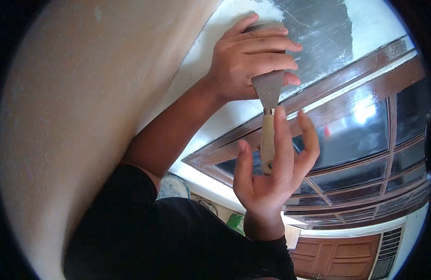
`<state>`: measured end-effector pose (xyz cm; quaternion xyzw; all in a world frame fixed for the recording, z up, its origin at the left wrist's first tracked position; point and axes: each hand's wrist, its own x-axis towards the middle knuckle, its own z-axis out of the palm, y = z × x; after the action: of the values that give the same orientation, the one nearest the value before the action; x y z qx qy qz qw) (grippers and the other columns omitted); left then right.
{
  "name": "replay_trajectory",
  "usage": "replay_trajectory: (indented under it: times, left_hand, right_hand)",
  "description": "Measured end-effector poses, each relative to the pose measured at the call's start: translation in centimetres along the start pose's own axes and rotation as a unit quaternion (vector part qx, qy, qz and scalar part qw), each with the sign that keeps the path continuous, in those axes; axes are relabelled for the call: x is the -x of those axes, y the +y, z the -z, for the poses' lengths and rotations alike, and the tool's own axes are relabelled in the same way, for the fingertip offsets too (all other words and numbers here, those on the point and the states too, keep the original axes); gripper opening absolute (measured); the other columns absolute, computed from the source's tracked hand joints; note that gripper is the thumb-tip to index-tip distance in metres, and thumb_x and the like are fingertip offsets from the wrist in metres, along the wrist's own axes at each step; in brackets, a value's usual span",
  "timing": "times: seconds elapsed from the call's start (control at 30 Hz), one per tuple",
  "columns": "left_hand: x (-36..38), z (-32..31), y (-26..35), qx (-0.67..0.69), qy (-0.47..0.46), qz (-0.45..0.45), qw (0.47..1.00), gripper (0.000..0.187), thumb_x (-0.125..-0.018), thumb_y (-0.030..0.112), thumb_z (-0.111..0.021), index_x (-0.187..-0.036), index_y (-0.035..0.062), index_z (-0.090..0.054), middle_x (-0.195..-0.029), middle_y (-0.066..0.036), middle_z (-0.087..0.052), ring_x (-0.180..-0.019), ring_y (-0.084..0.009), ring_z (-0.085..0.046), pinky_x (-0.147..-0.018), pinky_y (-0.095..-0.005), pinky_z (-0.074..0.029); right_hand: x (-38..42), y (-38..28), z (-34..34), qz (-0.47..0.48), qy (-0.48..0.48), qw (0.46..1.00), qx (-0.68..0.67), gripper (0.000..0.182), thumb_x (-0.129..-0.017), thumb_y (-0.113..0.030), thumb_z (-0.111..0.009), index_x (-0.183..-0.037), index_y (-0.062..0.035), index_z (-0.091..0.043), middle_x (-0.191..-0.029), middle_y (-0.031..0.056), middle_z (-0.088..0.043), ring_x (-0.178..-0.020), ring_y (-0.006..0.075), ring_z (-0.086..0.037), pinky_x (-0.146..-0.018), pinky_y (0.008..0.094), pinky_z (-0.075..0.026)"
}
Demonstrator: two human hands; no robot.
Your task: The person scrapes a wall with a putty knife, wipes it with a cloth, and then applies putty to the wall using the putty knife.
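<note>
A scraper [268, 135] with a pale wooden handle and grey metal blade stands upright in view, handle down. My left hand [253, 53] grips its blade, fingers across the front and one digit showing past the blade's right edge. The blade's top edge shows above the fingers. Below, my right hand [276, 172] has its fingers spread around the handle, thumb to the left. The handle's end, with its hole, lies by the base of the thumb. Behind the left hand is a white surface with a dark grey patch [325, 32].
A tan wall [84, 93] runs close along the left. Brown-framed windows [351, 135] slant across the right, with a wooden door [337, 254] at lower right. A pale round container [173, 186] and a green object [235, 220] show below, past my black sleeve.
</note>
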<state>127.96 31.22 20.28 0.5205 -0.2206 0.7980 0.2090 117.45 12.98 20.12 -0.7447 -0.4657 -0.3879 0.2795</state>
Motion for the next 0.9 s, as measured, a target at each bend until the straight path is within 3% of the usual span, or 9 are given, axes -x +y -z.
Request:
replay_trajectory:
  times: [0.13,0.2,0.33,0.43,0.5,0.7,0.83,0.9]
  left_hand:
    - [0.2,0.5,0.2,0.010,-0.043,0.012,0.999,0.029,-0.071,0.039,-0.086,-0.091,0.0202,-0.077,-0.111,-0.002,-0.076,-0.115,-0.0252,-0.068,-0.111,-0.0478,-0.037]
    - [0.2,0.5,0.1,0.034,-0.046,0.023,0.998,0.030,-0.070,0.040,-0.086,-0.091,0.0205,-0.077,-0.111,-0.002,-0.076,-0.116,-0.0250,-0.068,-0.111,-0.0492,-0.035]
    - [0.3,0.6,0.1,0.027,-0.050,0.025,0.998,0.028,-0.071,0.040,-0.086,-0.090,0.0205,-0.077,-0.111,-0.002,-0.076,-0.115,-0.0247,-0.068,-0.112,-0.0494,-0.035]
    - [0.3,0.3,0.1,0.046,-0.055,0.032,0.997,0.027,-0.073,0.039,-0.085,-0.089,0.0198,-0.076,-0.111,-0.002,-0.076,-0.115,-0.0253,-0.068,-0.115,-0.0515,-0.030]
    - [0.0,-0.1,-0.1,0.004,0.009,-0.010,1.000,0.027,-0.070,0.044,-0.086,-0.080,0.0213,-0.074,-0.102,0.003,-0.076,-0.104,-0.0207,-0.071,-0.102,-0.0435,-0.041]
    - [-0.5,-0.1,0.1,-0.018,0.017,-0.016,1.000,0.027,-0.069,0.043,-0.086,-0.080,0.0215,-0.073,-0.101,0.004,-0.076,-0.103,-0.0206,-0.072,-0.100,-0.0411,-0.041]
    - [-0.4,-0.4,0.1,0.011,0.012,-0.015,1.000,0.026,-0.070,0.041,-0.086,-0.081,0.0218,-0.074,-0.101,0.003,-0.076,-0.104,-0.0200,-0.071,-0.099,-0.0409,-0.041]
    - [-0.3,-0.5,0.0,0.016,0.026,-0.011,0.999,0.026,-0.070,0.042,-0.086,-0.081,0.0218,-0.074,-0.100,0.003,-0.076,-0.104,-0.0204,-0.072,-0.100,-0.0418,-0.041]
  right_hand:
    - [-0.6,0.7,-0.5,0.081,0.009,0.996,0.021,0.054,-0.079,-0.001,-0.076,-0.132,-0.0028,-0.065,-0.128,0.0240,-0.060,-0.116,0.0338,-0.063,-0.091,0.0385,-0.052]
    - [-0.5,0.4,-0.1,0.061,-0.045,0.997,-0.019,0.046,-0.079,-0.002,-0.078,-0.124,-0.0022,-0.069,-0.130,0.0232,-0.060,-0.117,0.0345,-0.064,-0.093,0.0380,-0.052]
    - [-1.0,1.0,-0.5,0.028,-0.040,0.998,-0.042,0.037,-0.079,-0.002,-0.078,-0.115,-0.0025,-0.073,-0.129,0.0205,-0.062,-0.115,0.0333,-0.065,-0.094,0.0377,-0.052]
    - [-0.8,1.1,-0.4,0.032,-0.035,0.997,-0.055,0.034,-0.078,-0.001,-0.078,-0.112,-0.0028,-0.074,-0.127,0.0185,-0.064,-0.115,0.0319,-0.065,-0.095,0.0375,-0.052]
    - [-1.0,0.8,-0.2,0.037,-0.036,0.997,-0.065,0.033,-0.078,0.001,-0.077,-0.111,-0.0026,-0.074,-0.127,0.0190,-0.064,-0.114,0.0314,-0.066,-0.095,0.0375,-0.052]
    - [-1.5,1.2,0.0,0.006,-0.020,0.997,-0.079,0.031,-0.079,0.009,-0.071,-0.108,-0.0017,-0.074,-0.125,0.0196,-0.066,-0.114,0.0309,-0.066,-0.095,0.0369,-0.052]
    - [-1.2,0.6,0.3,0.032,-0.024,0.997,-0.064,0.029,-0.081,0.012,-0.067,-0.105,-0.0021,-0.075,-0.125,0.0201,-0.066,-0.114,0.0308,-0.066,-0.095,0.0368,-0.051]
    - [-1.5,1.0,0.2,0.027,-0.032,0.999,-0.034,0.030,-0.080,0.011,-0.068,-0.104,-0.0053,-0.075,-0.127,0.0213,-0.063,-0.112,0.0361,-0.068,-0.090,0.0379,-0.056]
